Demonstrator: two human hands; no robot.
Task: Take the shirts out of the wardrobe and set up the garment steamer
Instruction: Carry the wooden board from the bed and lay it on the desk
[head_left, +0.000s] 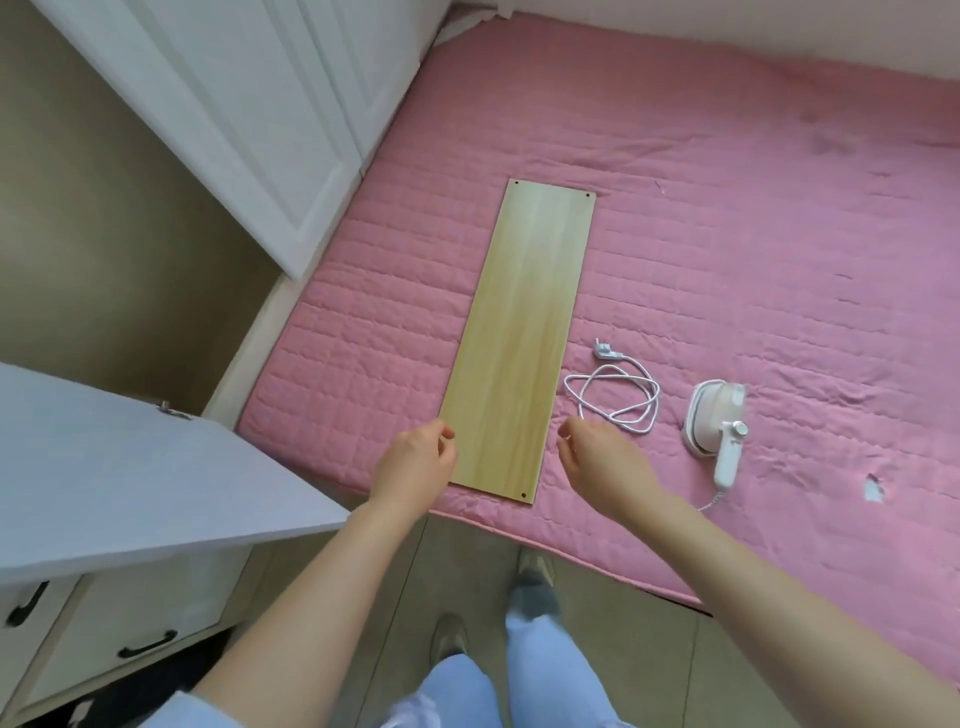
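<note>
Left hand and right hand hover empty, fingers loosely curled, flanking the wooden board laid between them. Right of the right hand: coiled cord, then garment steamer, unplugged. Beyond the left hand, wardrobe doors closed; no shirts visible.

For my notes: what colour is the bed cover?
Pink, quilted bed cover, clearest in the head view.
</note>
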